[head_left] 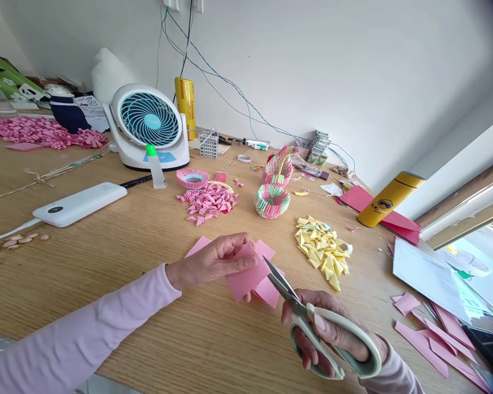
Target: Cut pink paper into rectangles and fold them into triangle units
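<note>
Between the thumb and fingers of my left hand (225,257) is a piece of pink paper (246,276). More pink paper pieces (267,290) lie behind and below it; whether my hand touches those I cannot tell. My right hand (332,328) grips pale-handled scissors (299,312), with fingers through the loops. The scissor blades point up and left, slightly parted, their tips at the right edge of the held paper. Beyond my hands lie a heap of folded pink paper pieces (209,202) and a heap of folded yellow ones (322,246).
Two woven-looking paper baskets (272,201) stand mid-table, near a small pink paper bowl (193,178). A white fan (150,126) and power bank (80,204) are at left. A yellow flask (390,198), a white sheet (427,273) and pink paper strips (443,339) lie along the right.
</note>
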`<state>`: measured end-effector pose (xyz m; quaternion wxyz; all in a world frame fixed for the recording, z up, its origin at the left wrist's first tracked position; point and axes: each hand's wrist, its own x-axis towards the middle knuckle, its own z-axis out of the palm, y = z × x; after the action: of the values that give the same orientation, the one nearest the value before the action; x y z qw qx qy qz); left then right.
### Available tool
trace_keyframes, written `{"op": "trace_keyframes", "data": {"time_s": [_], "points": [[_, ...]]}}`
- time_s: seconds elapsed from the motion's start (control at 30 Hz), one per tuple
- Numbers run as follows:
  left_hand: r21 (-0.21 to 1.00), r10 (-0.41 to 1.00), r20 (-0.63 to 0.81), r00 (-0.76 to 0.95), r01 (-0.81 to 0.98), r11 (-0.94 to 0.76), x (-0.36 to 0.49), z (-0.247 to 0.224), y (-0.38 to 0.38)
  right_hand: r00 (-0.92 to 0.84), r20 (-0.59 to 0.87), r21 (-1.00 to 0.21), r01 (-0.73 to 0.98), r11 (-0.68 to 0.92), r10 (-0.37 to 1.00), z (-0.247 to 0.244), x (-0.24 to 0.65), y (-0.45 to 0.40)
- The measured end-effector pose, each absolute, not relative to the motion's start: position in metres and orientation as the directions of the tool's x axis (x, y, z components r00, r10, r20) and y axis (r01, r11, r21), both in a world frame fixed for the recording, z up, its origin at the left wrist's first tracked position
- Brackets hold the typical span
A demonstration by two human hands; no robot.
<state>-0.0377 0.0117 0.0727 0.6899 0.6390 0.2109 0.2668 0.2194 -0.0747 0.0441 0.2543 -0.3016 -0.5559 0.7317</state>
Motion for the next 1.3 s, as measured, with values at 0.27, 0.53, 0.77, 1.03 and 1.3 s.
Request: {"op": "trace_keyframes", "data": {"time_s": [0.27, 0.53, 0.77, 1.03, 1.3], "points": [[0.994, 0.706, 0.106, 0.7, -0.095, -0.056, -0.032, 0.06, 0.012, -0.643, -0.084, -0.968, -0.129, -0.216, 0.761, 0.034, 0.215, -0.081], [0.991, 0.677, 0.132, 0.724, -0.085, -0.103, -0.031, 0.058, 0.016, -0.632, -0.085, -0.966, -0.137, -0.219, 0.77, 0.031, 0.208, -0.083], [0.992, 0.675, 0.12, 0.728, -0.065, -0.107, -0.031, 0.06, 0.015, -0.59, -0.116, -0.933, -0.211, -0.291, 0.799, 0.023, 0.203, -0.085], [0.996, 0.628, 0.044, 0.777, 0.013, -0.086, -0.03, 0.058, 0.013, -0.602, -0.105, -0.913, -0.258, -0.317, 0.792, 0.02, 0.197, -0.085], [0.984, 0.59, 0.061, 0.805, 0.05, -0.17, -0.029, 0.056, 0.014, -0.584, -0.074, -0.906, -0.299, -0.299, 0.808, 0.019, 0.191, -0.085]]}}
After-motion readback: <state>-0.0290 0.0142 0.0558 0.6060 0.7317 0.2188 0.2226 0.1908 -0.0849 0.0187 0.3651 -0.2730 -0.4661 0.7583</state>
